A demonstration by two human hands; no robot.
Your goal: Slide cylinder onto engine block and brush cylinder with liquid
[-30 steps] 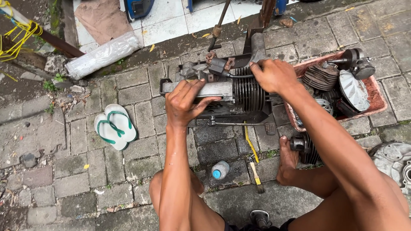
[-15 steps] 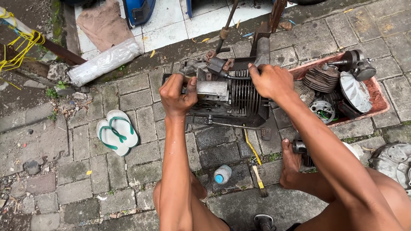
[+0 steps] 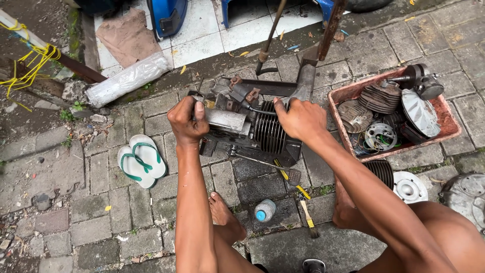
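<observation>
A dirty small engine with a finned cylinder stands on the paving in front of me, joined to a rusty metal frame. My left hand is closed around the engine's left end, on its grey metal part. My right hand grips the right side, over the cooling fins and the frame's lower end. Both forearms reach forward from my squatting legs. My bare feet rest on the stones just below the engine.
A reddish tray full of engine parts sits to the right. Yellow-handled tools and a small bottle with a blue cap lie near my feet. Green and white sandals lie left. A finned part and round covers are by my right leg.
My left hand slid from the engine's top to its left end and closed there. The engine has shifted up and sits more upright in my hands.
</observation>
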